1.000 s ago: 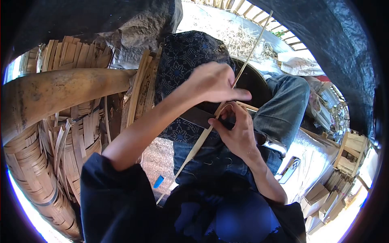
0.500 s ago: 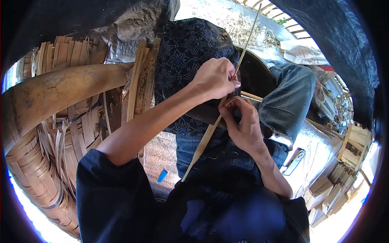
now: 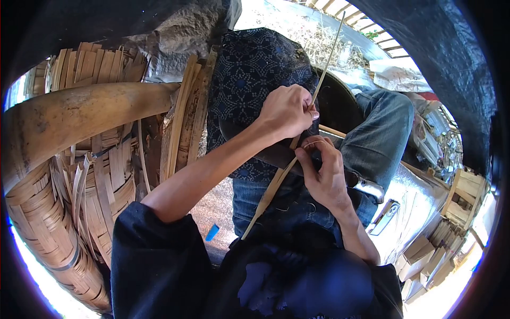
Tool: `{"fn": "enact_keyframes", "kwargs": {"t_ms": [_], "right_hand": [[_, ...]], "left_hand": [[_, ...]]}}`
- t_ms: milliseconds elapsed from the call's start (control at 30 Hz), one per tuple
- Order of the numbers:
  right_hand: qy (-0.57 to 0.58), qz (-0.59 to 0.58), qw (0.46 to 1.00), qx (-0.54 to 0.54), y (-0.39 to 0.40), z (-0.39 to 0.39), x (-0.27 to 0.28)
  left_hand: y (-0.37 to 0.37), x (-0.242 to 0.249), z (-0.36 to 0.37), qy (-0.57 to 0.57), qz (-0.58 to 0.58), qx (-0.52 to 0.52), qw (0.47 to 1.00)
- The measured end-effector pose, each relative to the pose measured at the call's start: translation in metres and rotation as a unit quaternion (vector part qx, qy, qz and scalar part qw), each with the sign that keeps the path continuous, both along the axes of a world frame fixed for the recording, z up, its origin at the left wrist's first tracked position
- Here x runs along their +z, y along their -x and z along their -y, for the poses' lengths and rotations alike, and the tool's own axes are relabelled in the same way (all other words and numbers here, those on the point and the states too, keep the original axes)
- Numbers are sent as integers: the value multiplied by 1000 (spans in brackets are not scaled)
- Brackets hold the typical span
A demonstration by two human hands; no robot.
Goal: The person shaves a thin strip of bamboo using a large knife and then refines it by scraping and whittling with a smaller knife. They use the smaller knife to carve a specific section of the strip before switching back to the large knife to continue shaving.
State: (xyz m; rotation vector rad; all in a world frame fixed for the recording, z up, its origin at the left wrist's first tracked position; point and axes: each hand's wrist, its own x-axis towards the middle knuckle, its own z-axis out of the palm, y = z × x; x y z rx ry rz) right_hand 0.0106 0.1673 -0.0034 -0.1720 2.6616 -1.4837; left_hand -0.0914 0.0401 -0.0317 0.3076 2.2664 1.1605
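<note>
A long, thin bamboo strip runs slantwise from my waist up past both hands, its narrow end rising at the upper right. My left hand is closed around the strip over the patterned dark blue cloth. Lower down, my right hand pinches the strip between thumb and curled fingers, where a fine curled sliver shows. Beneath the strip, a dark flat blade lies across the cloth on my lap. Part of it is hidden by my hands, and a pale handle-like end shows beyond my right wrist.
Woven bamboo baskets and a thick bamboo pole stand on the left, beside upright split pieces. A small blue object lies on the floor. At right are a phone and a wooden crate.
Both hands have shifted slightly right and down in the view, along with the strip and cloth. Each keeps its hold, and the gap between them looks slightly wider.
</note>
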Motion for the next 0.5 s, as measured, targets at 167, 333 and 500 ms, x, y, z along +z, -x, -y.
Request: {"fn": "enact_keyframes", "kwargs": {"t_ms": [167,333,500], "right_hand": [[8,-39,999,-13,-3,1,-1],[-7,-56,998,-8,-2,-1,0],[-9,-58,998,5,-6,-2,-3]], "left_hand": [[-1,3,-1,6,-3,7,1000],[-3,-1,-3,8,-5,20,1000],[-5,0,-3,7,12,26,1000]]}}
